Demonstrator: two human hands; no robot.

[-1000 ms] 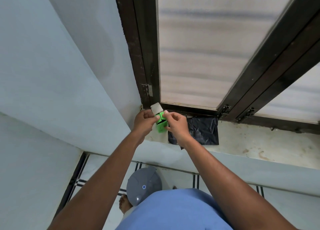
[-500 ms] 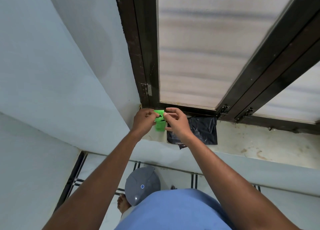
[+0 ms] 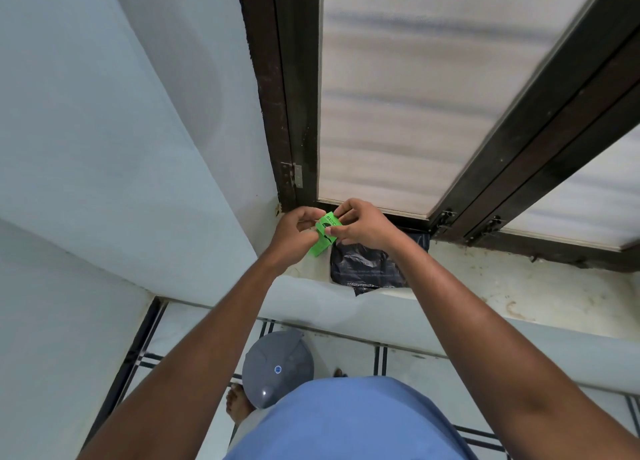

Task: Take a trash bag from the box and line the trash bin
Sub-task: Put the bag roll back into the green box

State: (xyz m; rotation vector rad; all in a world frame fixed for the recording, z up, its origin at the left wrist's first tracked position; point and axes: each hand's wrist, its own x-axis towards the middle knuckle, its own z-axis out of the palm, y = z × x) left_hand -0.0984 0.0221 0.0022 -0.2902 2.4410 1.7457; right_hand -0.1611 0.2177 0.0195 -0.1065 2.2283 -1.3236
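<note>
A small bright green box (image 3: 323,238) with black print is held over the window sill, gripped from both sides. My left hand (image 3: 294,234) clasps its left side and my right hand (image 3: 360,226) pinches its top and right edge. The box's top flap lies shut. A folded black trash bag (image 3: 367,269) lies flat on the sill just right of the box, partly under my right wrist. The grey round-lidded trash bin (image 3: 277,368) stands on the floor below, close to my body.
A dark wooden window frame (image 3: 298,113) with frosted panes rises behind the sill (image 3: 519,293). A pale blue wall closes off the left. My bare foot (image 3: 237,402) rests on the tiled floor beside the bin.
The white flap that stood open on top of the green box has been folded down. Both hands stayed on the box and shifted slightly upward.
</note>
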